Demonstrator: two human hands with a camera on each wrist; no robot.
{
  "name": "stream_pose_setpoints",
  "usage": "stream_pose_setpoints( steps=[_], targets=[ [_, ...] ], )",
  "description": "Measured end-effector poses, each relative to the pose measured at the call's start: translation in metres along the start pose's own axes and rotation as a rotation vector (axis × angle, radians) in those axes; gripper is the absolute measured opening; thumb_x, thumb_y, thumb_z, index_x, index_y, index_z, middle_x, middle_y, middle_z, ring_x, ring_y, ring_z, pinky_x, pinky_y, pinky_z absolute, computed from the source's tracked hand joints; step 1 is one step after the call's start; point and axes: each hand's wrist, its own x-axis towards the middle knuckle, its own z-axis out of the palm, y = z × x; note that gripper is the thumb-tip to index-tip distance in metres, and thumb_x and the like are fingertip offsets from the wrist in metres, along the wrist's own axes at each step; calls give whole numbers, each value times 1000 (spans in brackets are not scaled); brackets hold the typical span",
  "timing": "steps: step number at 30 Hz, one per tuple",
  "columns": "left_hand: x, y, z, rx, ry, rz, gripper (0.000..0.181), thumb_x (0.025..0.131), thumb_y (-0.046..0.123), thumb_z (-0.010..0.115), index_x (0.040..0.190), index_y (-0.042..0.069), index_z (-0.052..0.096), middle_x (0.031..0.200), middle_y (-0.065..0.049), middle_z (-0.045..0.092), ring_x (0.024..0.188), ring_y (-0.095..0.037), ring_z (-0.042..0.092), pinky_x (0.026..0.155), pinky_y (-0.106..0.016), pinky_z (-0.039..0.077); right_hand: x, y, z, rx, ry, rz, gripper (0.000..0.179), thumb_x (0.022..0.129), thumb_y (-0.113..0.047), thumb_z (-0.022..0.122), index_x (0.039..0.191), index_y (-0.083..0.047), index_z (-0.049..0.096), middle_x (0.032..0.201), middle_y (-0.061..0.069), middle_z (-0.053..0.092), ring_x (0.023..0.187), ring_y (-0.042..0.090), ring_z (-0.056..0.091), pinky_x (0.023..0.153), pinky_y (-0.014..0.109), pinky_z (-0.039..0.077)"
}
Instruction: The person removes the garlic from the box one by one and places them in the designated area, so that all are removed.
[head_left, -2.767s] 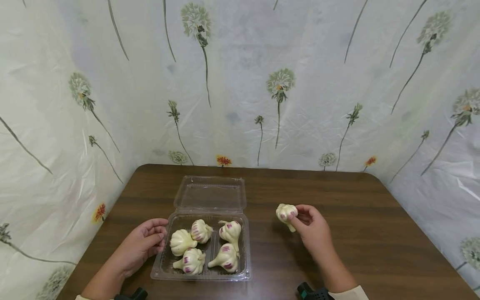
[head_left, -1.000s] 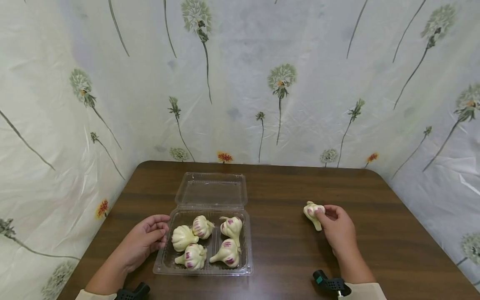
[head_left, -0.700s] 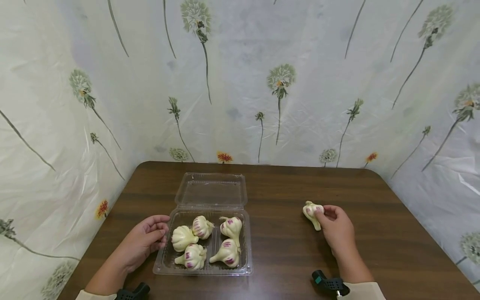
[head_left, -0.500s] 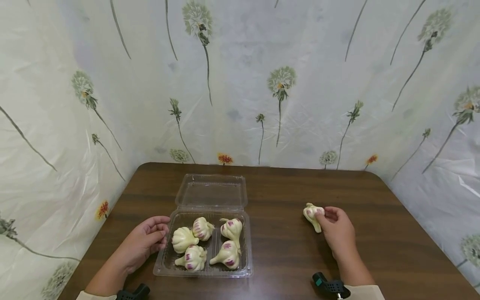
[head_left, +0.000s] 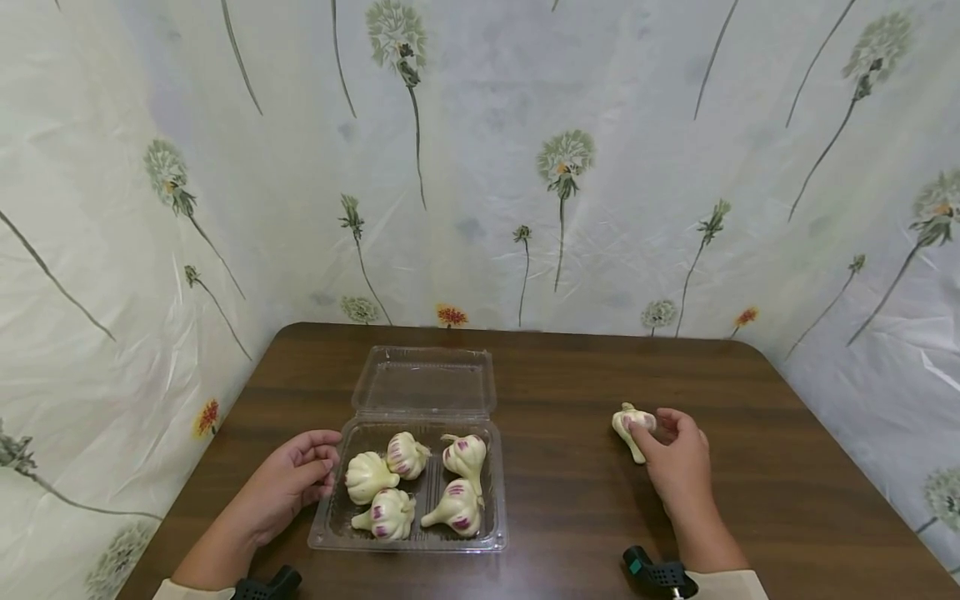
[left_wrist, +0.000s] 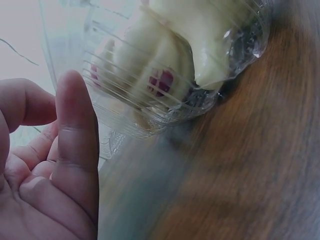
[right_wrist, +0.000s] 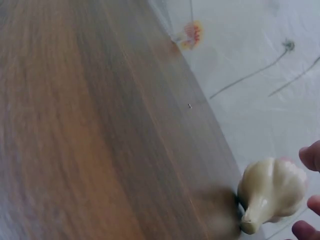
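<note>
On the right of the table (head_left: 555, 467) a garlic bulb (head_left: 628, 427) with purple streaks lies on its side. My right hand (head_left: 678, 458) is right beside it, thumb and fingers spread; in the right wrist view a gap shows between the fingertips (right_wrist: 311, 156) and the bulb. A clear plastic clamshell box (head_left: 420, 542) stands left of centre with its lid (head_left: 423, 379) tipped back. Inside are several more garlic bulbs (head_left: 453, 507), in two groups either side of a ridge. My left hand (head_left: 288, 479) rests at the box's left rim, fingers loosely bent and holding nothing.
A wristband with a dark camera mount (head_left: 656, 573) is on the right wrist, another (head_left: 266, 583) on the left. A plastic sheet (head_left: 480, 167) printed with dandelions hangs behind the table and along both sides.
The right hand carried the garlic bulb farther right, away from the box, and its fingers have now come off it. The left hand and the box have stayed in place.
</note>
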Motion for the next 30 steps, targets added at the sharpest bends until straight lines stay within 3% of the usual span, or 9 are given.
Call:
stream_pose_setpoints(
  steps=[9,17,20,25,28,30],
  targets=[
    [1,0,0,4,-4,1,44,106,5,54,146,-7,38,108,-1,58,84,-10,62,74,-23,59,-8,-6,0,-15,52,-41,82,95,-56,70,152,-3,46,151,28,40,141,44,39,106,61,42],
    [0,0,1,-2,7,-1,44,106,4,54,146,-6,39,108,0,58,84,-9,61,74,-23,59,-17,-19,9,-6,162,-143,62,95,-41,77,142,-5,58,150,26,44,143,49,27,107,65,31],
    [0,-1,1,-1,8,-1,44,106,5,54,146,-7,39,107,0,58,84,-9,61,74,-23,59,-21,-23,13,24,186,-182,57,94,-38,77,138,-6,61,147,23,47,140,46,31,103,60,33],
    [0,-1,0,6,9,2,45,107,5,54,147,-7,38,108,0,58,84,-9,61,74,-22,59,-29,-30,19,91,113,-226,55,95,-37,78,138,-7,62,145,19,46,135,37,48,100,29,51],
    [1,-1,0,8,8,4,45,107,4,54,147,-8,38,108,-1,58,84,-9,61,74,-22,59,-33,-34,22,125,26,-245,56,96,-36,77,140,-8,58,144,16,44,134,34,53,103,25,54],
    [0,-1,0,7,8,5,45,107,5,54,147,-7,38,108,-1,58,84,-9,61,74,-23,59,-36,-36,26,127,-31,-286,54,97,-32,77,140,-6,57,142,16,45,133,33,53,108,32,51]
  ],
)
